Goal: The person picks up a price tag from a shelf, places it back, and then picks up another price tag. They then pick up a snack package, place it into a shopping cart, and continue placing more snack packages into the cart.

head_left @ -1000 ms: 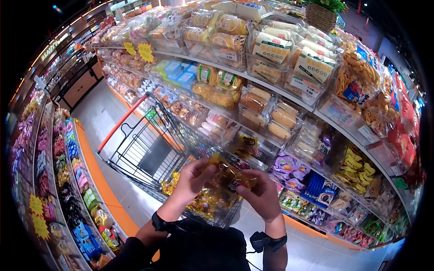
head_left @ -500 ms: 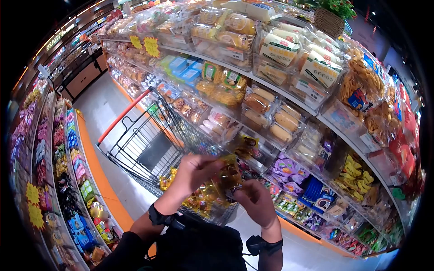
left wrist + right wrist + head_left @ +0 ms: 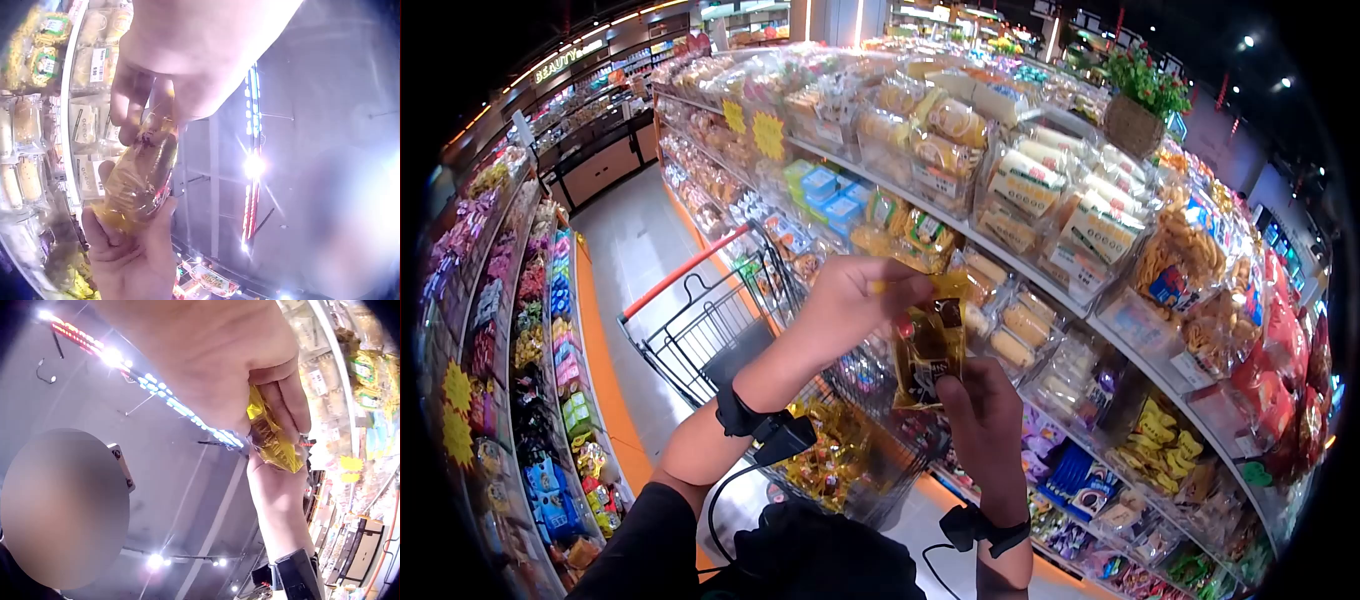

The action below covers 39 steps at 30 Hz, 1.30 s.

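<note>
Both hands hold a small gold, see-through snack packet (image 3: 930, 350) with dark contents, up in front of the shelves. My left hand (image 3: 855, 300) pinches its top end between thumb and fingers. Lower down, my right hand (image 3: 990, 410) grips the packet's bottom edge, thumb on the front. In the left wrist view the crinkled packet (image 3: 144, 169) stretches between the two hands. Its yellow wrapper (image 3: 278, 450) shows under the right fingers in the right wrist view. Similar gold packets (image 3: 830, 455) lie heaped in the shopping cart below the hands.
The wire shopping cart (image 3: 685, 345) with a red handle (image 3: 685, 272) stands in the aisle to the left. Tiered shelves of packaged breads (image 3: 1025, 190) curve along the front and right. A candy shelf (image 3: 550, 400) lines the left side, with an orange base (image 3: 605, 370).
Both hands have risen with the packet, now upright before the shelves. The head view has tilted up, showing more of the store beyond. Both hands still hold the packet.
</note>
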### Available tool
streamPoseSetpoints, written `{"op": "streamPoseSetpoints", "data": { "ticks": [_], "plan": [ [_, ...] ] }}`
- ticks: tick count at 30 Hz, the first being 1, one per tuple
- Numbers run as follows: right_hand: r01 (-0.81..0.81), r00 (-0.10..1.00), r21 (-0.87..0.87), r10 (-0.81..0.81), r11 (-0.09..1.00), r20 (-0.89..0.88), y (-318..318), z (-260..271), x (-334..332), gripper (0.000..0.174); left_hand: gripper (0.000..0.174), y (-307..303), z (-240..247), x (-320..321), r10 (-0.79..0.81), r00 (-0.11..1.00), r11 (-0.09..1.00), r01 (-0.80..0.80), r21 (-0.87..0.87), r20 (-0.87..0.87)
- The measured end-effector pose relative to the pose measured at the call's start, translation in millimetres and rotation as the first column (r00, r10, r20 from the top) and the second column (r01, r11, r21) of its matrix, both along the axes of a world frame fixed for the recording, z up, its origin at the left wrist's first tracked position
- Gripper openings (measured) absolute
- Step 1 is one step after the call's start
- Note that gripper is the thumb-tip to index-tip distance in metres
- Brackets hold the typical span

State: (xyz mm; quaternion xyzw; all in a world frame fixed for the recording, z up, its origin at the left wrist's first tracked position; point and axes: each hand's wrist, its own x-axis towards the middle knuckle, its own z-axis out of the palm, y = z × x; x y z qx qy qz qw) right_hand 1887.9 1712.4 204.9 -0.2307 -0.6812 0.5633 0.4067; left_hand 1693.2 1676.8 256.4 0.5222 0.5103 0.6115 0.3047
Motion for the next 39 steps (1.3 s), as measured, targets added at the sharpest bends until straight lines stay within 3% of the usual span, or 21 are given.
{"op": "streamPoseSetpoints", "data": {
  "ticks": [3, 7, 11, 15, 18, 21, 24, 27, 34, 37, 38, 39],
  "plan": [
    [0.022, 1.0, 0.112, -0.024, 0.993, 0.016, 0.3, 22.5, -9.8, 0.026, 0.021, -1.2, 8.3, -11.4, -0.002, 1.0, 0.995, -0.001, 0.096, 0.029],
    [-0.028, 0.999, 0.121, 0.023, 0.992, 0.042, -4.7, 39.2, -13.7, 0.028, 0.023, -13.1, 16.8, -18.3, 0.065, 0.997, 0.997, -0.067, 0.047, 0.041],
    [-0.068, 0.997, 0.134, 0.063, 0.989, 0.039, -7.0, 38.3, -14.9, 0.03, 0.028, -27.3, 10.7, -23.2, 0.024, 0.997, 1.0, -0.025, 0.009, 0.067],
    [-0.053, 0.999, 0.253, 0.048, 0.966, 0.025, -2.4, 27.5, -13.6, 0.034, 0.033, -45.9, 1.9, -22.3, -0.16, 0.987, 0.987, 0.16, 0.012, 0.034],
    [-0.022, 0.998, 0.165, 0.032, 0.986, -0.058, -0.3, 15.3, -15.8, 0.035, 0.038, -53.3, -7.8, -23.5, -0.222, 0.968, 0.97, 0.232, -0.079, 0.115],
    [0.004, 1.0, 0.001, -0.004, 1.0, 0.019, -1.1, 12.7, -14.6, 0.035, 0.039, -52.0, -32.8, -35.4, -0.248, 0.962, 0.957, 0.262, -0.125, 0.111],
    [0.032, 0.998, -0.126, -0.038, 0.991, -0.045, -1.8, 5.5, -20.3, 0.034, 0.03, -55.4, -32.1, -28.7, -0.262, 0.943, 0.948, 0.291, -0.127, 0.204],
    [0.04, 0.999, -0.17, -0.041, 0.985, -0.001, -6.7, 1.3, -24.6, 0.034, 0.026, -57.0, -35.5, -30.7, -0.268, 0.932, 0.948, 0.301, -0.106, 0.245],
    [0.033, 0.994, -0.202, -0.053, 0.979, -0.095, -18.0, -27.7, -50.6, 0.029, 0.03, -55.0, -68.5, -68.6, -0.23, 0.928, 0.95, 0.28, -0.139, 0.294],
    [0.08, 0.997, -0.188, -0.079, 0.979, 0.011, -23.1, -33.3, -72.9, 0.031, 0.032, -58.8, -74.7, -91.9, -0.228, 0.916, 0.946, 0.289, -0.149, 0.33],
    [0.147, 0.987, -0.079, -0.142, 0.986, 0.07, -24.0, -36.6, -84.2, 0.027, 0.032, -61.1, -72.5, -97.7, -0.216, 0.912, 0.947, 0.282, -0.152, 0.348],
    [0.159, 0.985, -0.084, -0.153, 0.984, 0.075, -28.4, -37.6, -95.4, 0.025, 0.032, -64.5, -70.2, -106.2, -0.202, 0.908, 0.948, 0.275, -0.159, 0.367]
  ]
}}
